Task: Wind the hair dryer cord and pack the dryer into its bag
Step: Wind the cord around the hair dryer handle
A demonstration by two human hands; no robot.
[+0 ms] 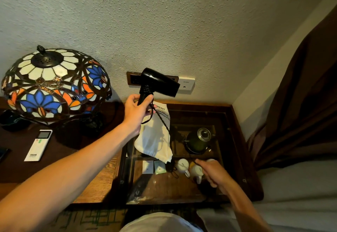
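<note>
My left hand (138,110) grips the handle of the black hair dryer (159,84) and holds it up in front of the wall sockets, nozzle pointing right. A few turns of the black cord (162,123) wrap the handle just above my fingers. The rest of the cord runs down and to the right across the white cloth bag (155,140) to my right hand (212,172), which pinches it low over the glass-topped table. The bag lies flat on the glass with printed text at its far end.
A stained-glass lamp (54,83) and a white remote (39,145) sit on the dark desk at left. Under the glass top (209,116) are a green kettle (198,140), white cups (183,166) and sachets. A brown curtain (300,104) hangs at right, bedding below it.
</note>
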